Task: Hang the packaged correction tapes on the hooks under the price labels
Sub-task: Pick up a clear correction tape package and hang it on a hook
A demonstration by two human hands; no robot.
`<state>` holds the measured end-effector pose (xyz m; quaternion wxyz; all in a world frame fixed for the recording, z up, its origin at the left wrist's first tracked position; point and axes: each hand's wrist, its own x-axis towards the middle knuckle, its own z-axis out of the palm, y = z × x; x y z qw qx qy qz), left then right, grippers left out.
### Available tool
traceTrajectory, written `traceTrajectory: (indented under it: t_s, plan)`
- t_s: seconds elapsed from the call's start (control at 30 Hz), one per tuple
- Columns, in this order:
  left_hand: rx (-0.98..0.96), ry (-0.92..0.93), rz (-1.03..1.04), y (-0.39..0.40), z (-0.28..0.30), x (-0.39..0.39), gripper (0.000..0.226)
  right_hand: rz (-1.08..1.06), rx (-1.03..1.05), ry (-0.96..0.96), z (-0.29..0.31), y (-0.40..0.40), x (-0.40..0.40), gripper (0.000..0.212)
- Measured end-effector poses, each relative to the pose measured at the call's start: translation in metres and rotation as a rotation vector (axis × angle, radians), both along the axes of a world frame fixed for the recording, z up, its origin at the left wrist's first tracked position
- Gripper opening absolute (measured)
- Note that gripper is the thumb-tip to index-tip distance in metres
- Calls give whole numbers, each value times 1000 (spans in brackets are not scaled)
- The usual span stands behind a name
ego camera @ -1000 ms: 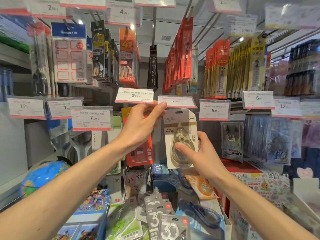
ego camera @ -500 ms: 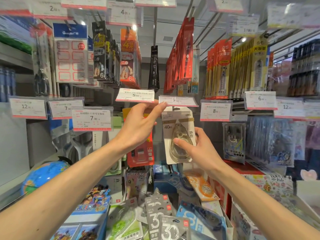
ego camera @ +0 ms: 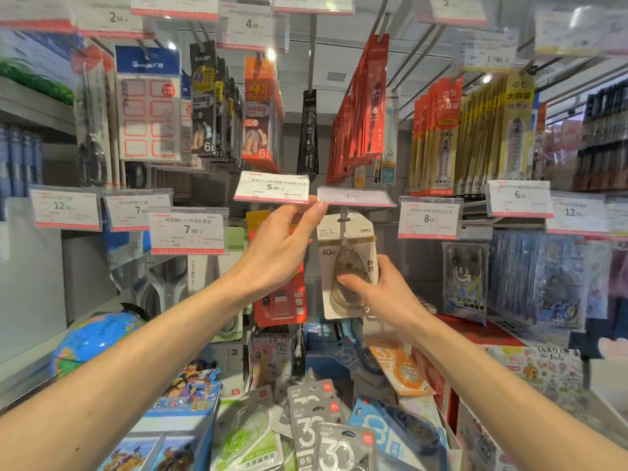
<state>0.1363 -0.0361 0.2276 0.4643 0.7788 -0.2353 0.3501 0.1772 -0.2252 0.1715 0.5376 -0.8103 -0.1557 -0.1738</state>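
Pinching the lower half of a packaged correction tape (ego camera: 346, 263), the right hand (ego camera: 384, 297) is closing its grip on the blister with thumb in front, while the left hand (ego camera: 278, 249) is propping up the flipped price label (ego camera: 355, 197) with loosely curled fingers, gripping nothing. The card's hang hole is sitting right at the hook (ego camera: 344, 217) beneath that label (whether it is fully threaded is hard to tell). More packs (ego camera: 316, 426) are lying in the bin below, so most of the hanging is judged to be remaining.
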Motion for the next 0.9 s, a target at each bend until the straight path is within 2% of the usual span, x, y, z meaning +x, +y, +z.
traceTrajectory:
  t_s: [0.23,0.37,0.47,0.63,0.73,0.83,0.9]
  plan:
    - [123,9,31,3,-14,-1,43,7,-22,31,-4,1,13,51]
    - [190,-11,49,1,-21,-1,40,29,-17,51,-13,-8,11,39]
    - [238,15,122,1,-33,7,44,13,11,55,-19,-12,15,32]
    - [409,140,264,0,-65,31,65,16,37,47,-19,-9,20,30]
    - [505,168,266,-3,-76,45,57,16,45,39,-17,-5,25,37]
    - [543,211,256,-6,-75,58,47,12,48,64,-16,-2,33,35]
    - [592,227,235,-8,-71,62,56,-9,34,74,-14,0,37,36]
